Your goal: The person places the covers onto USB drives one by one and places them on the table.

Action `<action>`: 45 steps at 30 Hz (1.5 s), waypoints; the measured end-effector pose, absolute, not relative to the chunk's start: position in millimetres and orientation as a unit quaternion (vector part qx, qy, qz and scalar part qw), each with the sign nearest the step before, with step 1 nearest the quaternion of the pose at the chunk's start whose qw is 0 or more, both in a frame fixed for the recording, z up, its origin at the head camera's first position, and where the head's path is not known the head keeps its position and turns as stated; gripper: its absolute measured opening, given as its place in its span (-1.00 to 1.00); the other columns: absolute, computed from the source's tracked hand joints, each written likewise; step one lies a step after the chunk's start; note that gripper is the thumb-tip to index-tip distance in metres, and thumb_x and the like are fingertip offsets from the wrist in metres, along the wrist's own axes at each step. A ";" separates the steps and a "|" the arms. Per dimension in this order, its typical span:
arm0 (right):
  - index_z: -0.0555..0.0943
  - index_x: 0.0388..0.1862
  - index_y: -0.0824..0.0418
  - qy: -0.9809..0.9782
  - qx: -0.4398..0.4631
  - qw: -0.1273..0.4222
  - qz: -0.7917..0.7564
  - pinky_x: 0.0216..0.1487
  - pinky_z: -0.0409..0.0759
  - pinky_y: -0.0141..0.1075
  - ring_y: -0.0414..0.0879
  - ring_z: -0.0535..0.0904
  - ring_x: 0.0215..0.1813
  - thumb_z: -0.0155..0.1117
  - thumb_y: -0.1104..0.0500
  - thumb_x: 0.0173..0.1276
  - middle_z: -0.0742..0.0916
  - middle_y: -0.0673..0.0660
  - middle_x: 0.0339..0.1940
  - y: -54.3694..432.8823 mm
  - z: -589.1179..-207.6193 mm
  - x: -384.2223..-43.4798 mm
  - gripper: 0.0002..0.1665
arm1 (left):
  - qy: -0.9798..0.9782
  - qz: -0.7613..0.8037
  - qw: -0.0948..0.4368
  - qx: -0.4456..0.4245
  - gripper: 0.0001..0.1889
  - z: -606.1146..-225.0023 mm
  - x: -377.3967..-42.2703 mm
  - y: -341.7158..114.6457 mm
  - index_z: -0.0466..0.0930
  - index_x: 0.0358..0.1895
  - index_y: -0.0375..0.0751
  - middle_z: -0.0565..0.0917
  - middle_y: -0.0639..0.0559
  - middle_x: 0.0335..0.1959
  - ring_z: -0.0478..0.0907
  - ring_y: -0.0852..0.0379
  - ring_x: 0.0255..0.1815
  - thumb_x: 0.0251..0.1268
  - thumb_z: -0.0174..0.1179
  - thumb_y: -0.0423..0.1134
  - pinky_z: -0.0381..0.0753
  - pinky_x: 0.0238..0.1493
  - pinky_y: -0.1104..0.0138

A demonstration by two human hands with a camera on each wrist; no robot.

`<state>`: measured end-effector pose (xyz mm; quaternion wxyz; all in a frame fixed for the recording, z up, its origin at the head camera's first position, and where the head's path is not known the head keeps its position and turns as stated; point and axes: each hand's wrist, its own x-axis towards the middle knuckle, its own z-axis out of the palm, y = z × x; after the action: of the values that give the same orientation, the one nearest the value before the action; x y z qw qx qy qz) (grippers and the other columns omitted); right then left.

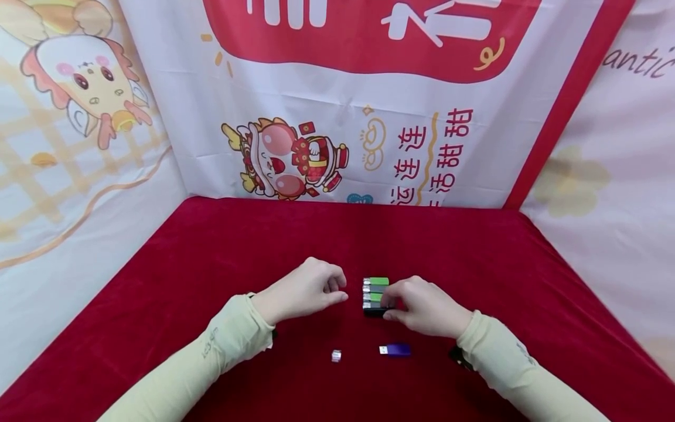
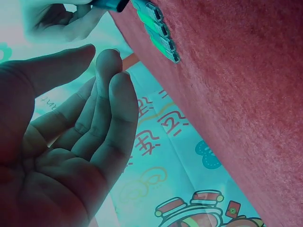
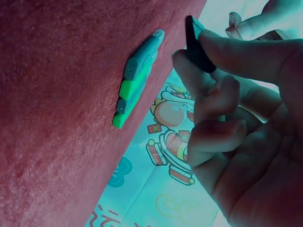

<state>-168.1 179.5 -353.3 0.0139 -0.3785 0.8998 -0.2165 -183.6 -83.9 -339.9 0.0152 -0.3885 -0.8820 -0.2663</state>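
My right hand [image 1: 424,308] pinches a small, flat black stick-shaped piece [image 3: 198,47] between thumb and forefinger; its exact kind I cannot tell. Just beyond it in the head view, a row of green and grey USB sticks [image 1: 376,281] lies side by side, silver ends to the left. These USB sticks [image 3: 137,71] rest on the red cloth in the right wrist view. My left hand [image 1: 308,290] hovers left of the row, fingers loosely bent, holding nothing. In the left wrist view, the left hand's fingers [image 2: 120,104] show an unfilled palm, with the sticks' metal ends [image 2: 165,30] above.
A purple USB stick [image 1: 395,350] with a bare metal plug lies nearer to me. To its left is a small clear, shiny piece [image 1: 336,355]. Red cloth [image 1: 253,234] covers the table, and printed white hangings [image 1: 316,99] stand around it.
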 end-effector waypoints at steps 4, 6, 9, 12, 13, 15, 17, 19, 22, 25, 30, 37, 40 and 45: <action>0.73 -0.28 0.08 0.904 -0.370 0.023 -0.214 -0.21 0.62 -0.30 -0.29 0.56 -0.28 0.52 0.21 0.17 0.70 -0.13 -0.33 180.1 -354.9 -166.4 -0.85 | -0.887 -0.256 0.008 -0.385 -0.93 -338.6 -183.1 -81.9 0.68 -0.29 -0.11 0.65 0.22 -0.46 0.55 0.37 -0.46 0.23 0.38 -0.26 0.57 -0.34 0.44; 0.73 -0.28 0.08 0.904 -0.370 0.020 -0.212 -0.23 0.61 -0.31 -0.29 0.56 -0.29 0.53 0.20 0.16 0.70 -0.13 -0.34 179.8 -355.9 -165.7 -0.84 | -0.890 -0.250 0.005 -0.380 -0.94 -338.9 -182.8 -81.4 0.69 -0.29 -0.10 0.64 0.24 -0.47 0.54 0.37 -0.46 0.23 0.37 -0.25 0.57 -0.35 0.43; 0.74 -0.28 0.09 0.904 -0.373 0.014 -0.206 -0.22 0.62 -0.30 -0.29 0.57 -0.29 0.53 0.19 0.16 0.70 -0.15 -0.34 178.8 -357.7 -166.1 -0.85 | -0.893 -0.247 0.000 -0.375 -0.95 -339.9 -182.3 -81.5 0.69 -0.29 -0.09 0.63 0.25 -0.48 0.53 0.36 -0.47 0.24 0.36 -0.25 0.56 -0.36 0.43; 0.75 -0.28 0.09 0.904 -0.378 0.006 -0.198 -0.21 0.62 -0.27 -0.29 0.58 -0.28 0.53 0.19 0.16 0.70 -0.17 -0.36 177.5 -359.4 -166.4 -0.86 | -0.893 -0.248 -0.001 -0.375 -0.96 -341.2 -181.9 -81.6 0.69 -0.30 -0.08 0.62 0.25 -0.49 0.52 0.36 -0.48 0.24 0.36 -0.25 0.56 -0.37 0.43; 0.76 -0.29 0.08 0.905 -0.379 0.003 -0.195 -0.22 0.62 -0.27 -0.29 0.58 -0.28 0.53 0.19 0.16 0.70 -0.18 -0.37 177.2 -360.3 -166.6 -0.86 | -0.893 -0.249 -0.002 -0.375 -0.96 -341.4 -181.5 -81.5 0.69 -0.29 -0.08 0.62 0.25 -0.49 0.52 0.36 -0.49 0.25 0.36 -0.25 0.56 -0.38 0.43; 0.76 -0.30 0.07 0.906 -0.379 -0.003 -0.190 -0.24 0.62 -0.28 -0.32 0.57 -0.30 0.53 0.19 0.16 0.69 -0.21 -0.39 176.8 -362.3 -166.7 -0.88 | -0.892 -0.250 -0.004 -0.376 -0.96 -342.3 -181.1 -81.0 0.70 -0.29 -0.09 0.62 0.25 -0.49 0.52 0.36 -0.49 0.26 0.35 -0.25 0.56 -0.38 0.43; 0.76 -0.32 0.06 0.908 -0.376 -0.006 -0.187 -0.28 0.60 -0.30 -0.34 0.55 -0.33 0.53 0.19 0.16 0.69 -0.22 -0.41 176.1 -364.1 -166.6 -0.89 | -0.892 -0.251 -0.009 -0.375 -0.96 -343.3 -180.9 -81.0 0.70 -0.28 -0.09 0.61 0.26 -0.49 0.52 0.36 -0.49 0.27 0.35 -0.24 0.56 -0.38 0.43; 0.75 -0.34 0.05 0.909 -0.375 -0.009 -0.184 -0.32 0.59 -0.32 -0.36 0.54 -0.36 0.53 0.19 0.16 0.68 -0.23 -0.43 175.3 -366.1 -167.0 -0.89 | -0.893 -0.249 -0.013 -0.375 -0.96 -344.4 -180.8 -81.3 0.71 -0.28 -0.08 0.61 0.26 -0.50 0.51 0.35 -0.50 0.28 0.34 -0.23 0.56 -0.39 0.42; 0.74 -0.37 0.02 0.909 -0.376 -0.017 -0.178 -0.38 0.55 -0.34 -0.34 0.53 -0.40 0.53 0.19 0.16 0.66 -0.24 -0.46 174.3 -368.0 -167.8 -0.90 | -0.895 -0.248 -0.018 -0.371 -0.95 -346.3 -181.1 -82.3 0.71 -0.29 -0.07 0.59 0.28 -0.51 0.50 0.35 -0.52 0.29 0.33 -0.21 0.55 -0.40 0.42; 0.74 -0.40 0.01 0.911 -0.376 -0.027 -0.170 -0.40 0.54 -0.34 -0.29 0.54 -0.41 0.54 0.18 0.14 0.65 -0.25 -0.47 174.3 -369.0 -168.6 -0.89 | -0.895 -0.249 -0.022 -0.370 -0.93 -347.2 -181.6 -82.5 0.71 -0.28 -0.09 0.59 0.29 -0.51 0.50 0.34 -0.52 0.30 0.33 -0.20 0.55 -0.40 0.42; 0.74 -0.38 0.05 0.912 -0.373 -0.041 -0.168 -0.36 0.57 -0.31 -0.21 0.58 -0.36 0.57 0.19 0.10 0.68 -0.17 -0.43 175.3 -368.8 -168.8 -0.86 | -0.893 -0.251 -0.025 -0.372 -0.93 -346.2 -182.6 -80.8 0.71 -0.29 -0.09 0.59 0.29 -0.52 0.50 0.33 -0.53 0.31 0.32 -0.20 0.55 -0.40 0.41; 0.73 -0.33 0.08 0.916 -0.359 -0.035 -0.176 -0.28 0.60 -0.31 -0.18 0.58 -0.30 0.57 0.18 0.11 0.69 -0.10 -0.35 177.2 -360.7 -168.8 -0.83 | -0.892 -0.249 -0.027 -0.377 -0.93 -344.5 -181.3 -80.0 0.71 -0.29 -0.10 0.58 0.29 -0.53 0.49 0.33 -0.53 0.32 0.31 -0.20 0.55 -0.42 0.41; 0.72 -0.36 0.06 0.912 -0.369 -0.025 -0.177 -0.35 0.56 -0.34 -0.18 0.55 -0.36 0.56 0.16 0.12 0.66 -0.16 -0.41 181.2 -353.4 -169.7 -0.85 | -0.892 -0.247 -0.027 -0.377 -0.93 -344.9 -181.5 -80.5 0.71 -0.30 -0.08 0.58 0.29 -0.54 0.49 0.33 -0.54 0.31 0.31 -0.20 0.55 -0.43 0.41; 0.71 -0.33 0.06 0.906 -0.385 0.046 -0.169 -0.41 0.52 -0.35 -0.22 0.51 -0.40 0.56 0.10 0.13 0.60 -0.23 -0.47 191.4 -339.6 -169.9 -0.82 | -0.897 -0.237 -0.034 -0.372 -0.94 -344.4 -181.2 -82.5 0.71 -0.30 -0.05 0.57 0.29 -0.56 0.48 0.32 -0.56 0.31 0.31 -0.19 0.54 -0.43 0.40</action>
<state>-169.9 191.4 -339.6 0.0462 -0.3848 0.9063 -0.1687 -181.2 -82.5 -344.4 -0.0338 -0.3717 -0.8969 -0.2371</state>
